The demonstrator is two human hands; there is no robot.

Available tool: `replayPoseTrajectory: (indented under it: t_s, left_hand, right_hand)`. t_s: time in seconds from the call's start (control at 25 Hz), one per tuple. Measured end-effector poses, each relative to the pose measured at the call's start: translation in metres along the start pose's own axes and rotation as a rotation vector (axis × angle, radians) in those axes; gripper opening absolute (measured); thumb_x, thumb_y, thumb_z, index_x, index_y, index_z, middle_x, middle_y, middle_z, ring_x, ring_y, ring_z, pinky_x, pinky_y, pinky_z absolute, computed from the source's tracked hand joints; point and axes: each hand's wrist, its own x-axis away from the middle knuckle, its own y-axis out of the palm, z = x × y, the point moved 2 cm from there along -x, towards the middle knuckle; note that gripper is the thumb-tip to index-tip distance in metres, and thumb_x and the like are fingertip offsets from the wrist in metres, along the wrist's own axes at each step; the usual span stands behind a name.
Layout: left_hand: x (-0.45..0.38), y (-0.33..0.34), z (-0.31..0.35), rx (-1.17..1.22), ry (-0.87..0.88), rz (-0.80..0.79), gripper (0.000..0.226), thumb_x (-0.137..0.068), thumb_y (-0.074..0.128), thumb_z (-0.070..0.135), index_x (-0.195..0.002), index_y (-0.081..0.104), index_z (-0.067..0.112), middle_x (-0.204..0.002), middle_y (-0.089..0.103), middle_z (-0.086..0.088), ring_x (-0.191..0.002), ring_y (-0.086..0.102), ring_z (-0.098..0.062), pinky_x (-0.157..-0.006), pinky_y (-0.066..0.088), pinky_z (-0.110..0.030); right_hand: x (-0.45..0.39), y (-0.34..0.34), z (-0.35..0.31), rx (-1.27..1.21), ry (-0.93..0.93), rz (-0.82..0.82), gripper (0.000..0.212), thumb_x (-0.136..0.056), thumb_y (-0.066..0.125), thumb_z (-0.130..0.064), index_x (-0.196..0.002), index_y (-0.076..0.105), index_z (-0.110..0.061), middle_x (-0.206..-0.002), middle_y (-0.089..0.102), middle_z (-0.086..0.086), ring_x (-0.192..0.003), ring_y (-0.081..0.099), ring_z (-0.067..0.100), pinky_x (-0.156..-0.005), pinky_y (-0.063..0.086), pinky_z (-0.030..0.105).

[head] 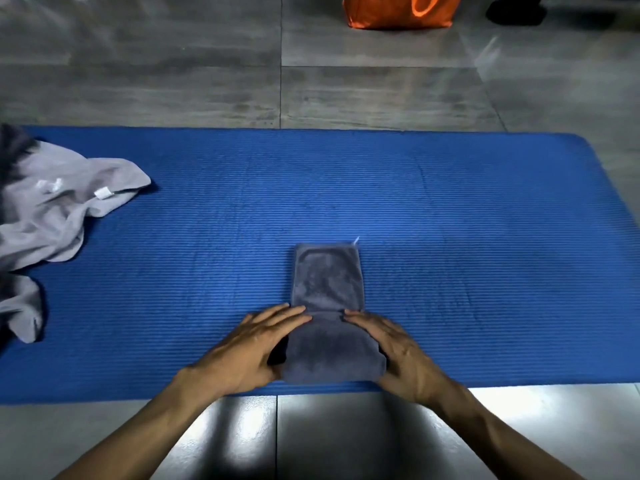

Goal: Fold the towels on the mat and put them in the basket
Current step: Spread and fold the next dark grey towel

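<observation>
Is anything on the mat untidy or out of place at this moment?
Yes. The light grey towels lie crumpled at the blue mat's left edge, unfolded. The dark grey towel under both hands looks neat.

Indoors, on the floor of what looks like a home or a plain hall; which one cannot be told. Large grey floor tiles [207, 81] with thin seams, glossy enough to throw back light near the bottom edge. A ribbed blue exercise mat [450, 209] spread flat across them. An orange bag [394, 12] set down at the far edge.
</observation>
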Motion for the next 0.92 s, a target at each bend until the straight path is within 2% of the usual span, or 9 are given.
replayPoseTrajectory:
  t_s: [0.12,0.16,0.24,0.32,0.4,0.48,0.6,0.72,0.92]
  left_hand:
    - [0.019,0.01,0.015,0.23,0.028,0.108,0.093,-0.066,0.075,0.064,-0.145,0.034,0.037,-0.152,0.024,0.026,-0.143,0.016,0.006,-0.117,0.02,-0.022]
    - [0.022,0.014,0.017,0.317,0.005,0.159,0.09,-0.064,0.075,0.066,-0.141,0.04,0.037,-0.148,0.032,0.025,-0.14,0.025,0.003,-0.115,0.025,-0.024]
    - [0.022,0.015,0.021,0.39,-0.053,0.284,0.078,-0.063,0.075,0.067,-0.131,0.045,0.042,-0.137,0.041,0.023,-0.13,0.04,0.0,-0.11,0.033,-0.025]
    - [0.016,0.012,0.023,0.477,-0.136,0.344,0.071,-0.063,0.072,0.067,-0.125,0.046,0.043,-0.128,0.049,0.024,-0.122,0.048,0.001,-0.104,0.038,-0.022]
    - [0.004,0.009,0.021,0.703,-0.249,0.33,0.069,-0.064,0.071,0.065,-0.124,0.053,0.035,-0.121,0.06,0.023,-0.114,0.055,0.005,-0.099,0.043,-0.021]
    - [-0.01,0.008,0.016,0.869,-0.321,0.318,0.068,-0.067,0.069,0.064,-0.123,0.056,0.028,-0.117,0.066,0.017,-0.11,0.06,0.003,-0.1,0.047,-0.028]
    - [-0.029,0.009,0.012,0.925,-0.41,0.315,0.053,-0.079,0.065,0.06,-0.119,0.059,0.026,-0.112,0.069,0.012,-0.104,0.064,-0.001,-0.099,0.05,-0.035]
    - [-0.04,0.011,0.007,0.962,-0.487,0.337,0.048,-0.084,0.059,0.062,-0.116,0.061,0.027,-0.111,0.07,0.012,-0.102,0.066,-0.003,-0.099,0.051,-0.036]
    - [-0.048,0.008,0.007,0.82,-0.521,0.348,0.046,-0.092,0.049,0.06,-0.121,0.058,0.026,-0.118,0.065,0.01,-0.11,0.06,-0.008,-0.098,0.046,-0.029]
  right_hand:
    - [0.03,0.006,-0.015,-0.225,0.205,-0.068,0.068,-0.071,0.066,-0.072,-0.132,0.037,-0.062,-0.134,0.045,-0.038,-0.126,0.043,-0.012,-0.105,0.037,0.014]
    - [0.034,0.008,-0.018,-0.312,0.27,-0.066,0.068,-0.066,0.064,-0.078,-0.129,0.041,-0.063,-0.131,0.048,-0.039,-0.123,0.046,-0.013,-0.105,0.039,0.015]
    - [0.033,0.008,-0.019,-0.455,0.326,-0.039,0.066,-0.07,0.068,-0.072,-0.129,0.053,-0.043,-0.127,0.06,-0.023,-0.12,0.055,-0.003,-0.105,0.046,0.029]
    - [0.022,0.002,-0.025,-0.505,0.312,-0.025,0.062,-0.079,0.066,-0.063,-0.128,0.057,-0.026,-0.123,0.065,-0.014,-0.118,0.058,0.003,-0.102,0.048,0.034]
    - [0.006,-0.006,-0.027,-0.504,0.337,-0.019,0.062,-0.081,0.062,-0.064,-0.132,0.052,-0.031,-0.124,0.063,-0.02,-0.12,0.055,-0.003,-0.103,0.045,0.029]
    - [-0.01,-0.01,-0.027,-0.522,0.363,0.0,0.06,-0.083,0.06,-0.063,-0.135,0.049,-0.036,-0.126,0.062,-0.022,-0.121,0.054,-0.004,-0.105,0.042,0.029]
    - [-0.029,-0.01,-0.021,-0.587,0.438,0.076,0.044,-0.085,0.062,-0.058,-0.121,0.061,-0.033,-0.114,0.07,-0.014,-0.109,0.064,0.004,-0.101,0.049,0.04]
    - [-0.041,-0.008,-0.022,-0.572,0.512,0.163,0.035,-0.087,0.064,-0.054,-0.109,0.067,-0.027,-0.104,0.073,-0.011,-0.099,0.068,0.005,-0.095,0.053,0.04]
    - [-0.042,-0.012,-0.027,-0.748,0.542,0.205,0.045,-0.081,0.078,-0.035,-0.119,0.059,-0.02,-0.11,0.072,0.0,-0.101,0.069,0.015,-0.085,0.057,0.034]
